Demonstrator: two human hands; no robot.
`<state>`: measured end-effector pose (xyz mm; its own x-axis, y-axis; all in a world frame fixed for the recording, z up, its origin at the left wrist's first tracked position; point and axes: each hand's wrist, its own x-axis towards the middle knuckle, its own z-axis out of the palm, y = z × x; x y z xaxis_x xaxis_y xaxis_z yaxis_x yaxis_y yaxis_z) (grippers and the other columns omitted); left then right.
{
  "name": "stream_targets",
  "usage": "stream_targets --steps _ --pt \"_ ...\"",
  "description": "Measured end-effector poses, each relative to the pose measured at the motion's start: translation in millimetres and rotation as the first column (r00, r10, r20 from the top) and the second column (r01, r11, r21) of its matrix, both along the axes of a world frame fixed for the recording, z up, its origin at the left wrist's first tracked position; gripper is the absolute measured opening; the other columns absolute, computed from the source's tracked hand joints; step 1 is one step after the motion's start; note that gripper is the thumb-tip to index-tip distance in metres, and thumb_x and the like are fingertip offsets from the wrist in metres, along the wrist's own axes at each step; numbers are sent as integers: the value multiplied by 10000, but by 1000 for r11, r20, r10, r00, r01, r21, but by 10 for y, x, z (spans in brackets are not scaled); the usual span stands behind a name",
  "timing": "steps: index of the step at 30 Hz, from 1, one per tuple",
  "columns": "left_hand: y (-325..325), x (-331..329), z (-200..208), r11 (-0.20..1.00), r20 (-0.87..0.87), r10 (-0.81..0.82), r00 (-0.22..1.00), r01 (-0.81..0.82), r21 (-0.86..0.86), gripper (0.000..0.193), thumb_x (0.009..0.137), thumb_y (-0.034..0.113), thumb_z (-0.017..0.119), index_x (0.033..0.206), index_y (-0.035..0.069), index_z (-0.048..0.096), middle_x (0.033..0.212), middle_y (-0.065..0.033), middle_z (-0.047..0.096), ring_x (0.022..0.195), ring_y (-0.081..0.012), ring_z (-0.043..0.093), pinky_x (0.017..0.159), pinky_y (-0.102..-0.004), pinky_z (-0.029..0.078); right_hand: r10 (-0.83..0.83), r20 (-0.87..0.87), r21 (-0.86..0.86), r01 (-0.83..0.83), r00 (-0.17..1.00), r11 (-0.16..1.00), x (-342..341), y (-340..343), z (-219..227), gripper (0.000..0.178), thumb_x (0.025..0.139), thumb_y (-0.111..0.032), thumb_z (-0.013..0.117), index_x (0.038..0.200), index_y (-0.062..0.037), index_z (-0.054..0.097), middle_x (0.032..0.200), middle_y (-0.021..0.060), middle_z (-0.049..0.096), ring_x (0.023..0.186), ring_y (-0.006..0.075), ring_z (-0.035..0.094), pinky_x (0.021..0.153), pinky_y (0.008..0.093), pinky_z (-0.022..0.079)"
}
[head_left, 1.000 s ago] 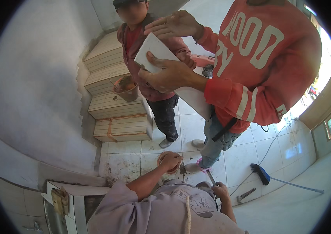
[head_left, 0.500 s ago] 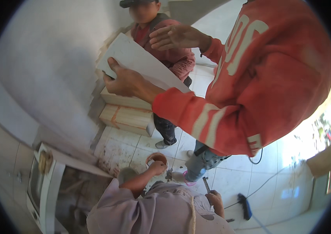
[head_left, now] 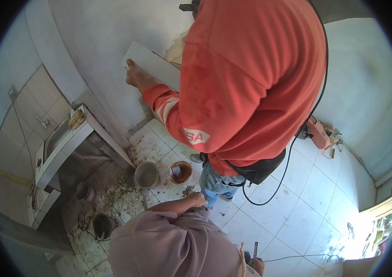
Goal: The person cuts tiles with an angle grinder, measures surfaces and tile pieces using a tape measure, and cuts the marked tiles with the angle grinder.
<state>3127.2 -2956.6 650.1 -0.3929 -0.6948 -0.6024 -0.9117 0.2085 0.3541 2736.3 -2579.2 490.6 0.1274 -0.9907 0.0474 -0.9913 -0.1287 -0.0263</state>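
My left hand [head_left: 197, 199] is out in front of my body, its fingers curled closed. Whether anything is inside them I cannot make out. It is close to the jeans of a person in a red hoodie [head_left: 233, 92]. Low in the view, my right hand [head_left: 258, 266] grips a narrow flat metal strip [head_left: 255, 249] that looks like a ruler and points upward. The co-worker's hand [head_left: 136, 76] holds a long white panel [head_left: 152, 62] by its end near the wall. Ahead of my left hand stand a reddish-brown bucket [head_left: 180, 171] with something pale inside and a grey bucket [head_left: 147, 175].
A tiled counter [head_left: 73, 138] with a basin runs along the left. Debris and dark buckets [head_left: 102, 225] lie on the floor there. At right, a pink-red case [head_left: 318, 132] stands by the wall. A thin cable [head_left: 297, 256] crosses the white floor tiles [head_left: 297, 184].
My left hand has moved away from the reddish-brown bucket. The co-worker in red has turned away and moved left with the panel. The second person is now mostly hidden. My view has swung.
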Motion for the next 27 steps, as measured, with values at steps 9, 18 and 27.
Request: stream_targets --steps 9,18,27 --pt "27 -66 -824 938 -41 346 937 -347 -24 403 834 468 611 895 96 755 763 -88 729 770 -234 710 774 -391 538 -500 483 496 245 719 833 -662 -648 826 229 809 -213 674 972 -59 721 938 181 677 834 310 684 699 393 562" --pt "146 -128 -910 883 -163 455 875 -467 -43 328 883 373 560 853 86 715 847 -125 729 802 -296 708 730 -400 551 -627 386 574 355 677 738 -302 -1465 1736 264 797 -202 675 993 -29 702 870 149 675 763 257 674 622 370 555" --pt "385 455 -1293 952 -155 304 940 -307 0 267 824 227 647 1076 141 665 975 -177 708 941 -340 699 760 -473 564 -807 298 708 449 510 545 361 -1591 2078 301 784 -191 676 1015 1 683 801 116 672 693 205 663 545 347 548"
